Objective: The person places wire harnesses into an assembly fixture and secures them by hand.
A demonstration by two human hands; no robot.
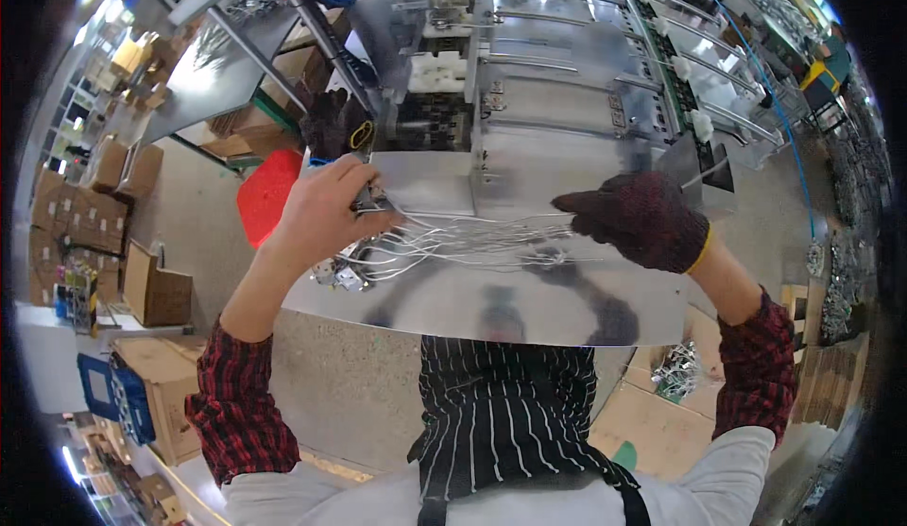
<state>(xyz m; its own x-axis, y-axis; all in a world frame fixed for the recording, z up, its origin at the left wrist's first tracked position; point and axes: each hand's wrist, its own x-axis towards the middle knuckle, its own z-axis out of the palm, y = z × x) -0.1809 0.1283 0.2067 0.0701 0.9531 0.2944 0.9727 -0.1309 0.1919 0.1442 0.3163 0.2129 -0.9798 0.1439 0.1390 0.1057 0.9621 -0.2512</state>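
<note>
Your left hand (326, 210) is bare and closed tight around one end of a bunch of thin white wires (463, 238). Your right hand (642, 219), in a dark knit glove, pinches the other end with its fingertips. The wires lie stretched between your two hands, low over the shiny metal tray (491, 309) in front of you.

Hold the left end firm so the bunch does not slip apart. Pull gently with the right hand so the wires lie side by side, not crossed. Some wires loop loose under your left hand, so comb those straight too. Keep the bunch close to the tray so no end catches on the machine.

Just past your hands stands a silver machine (567, 82) with long metal rails and small white blocks. Beside your left hand, further out, sits a red basket (269, 195). Far out to the left are many brown cardboard boxes (156, 295), stacked and open. Below your left elbow is a blue crate (123, 398). Under your right arm a brown box holds more wire bundles (675, 370).
</note>
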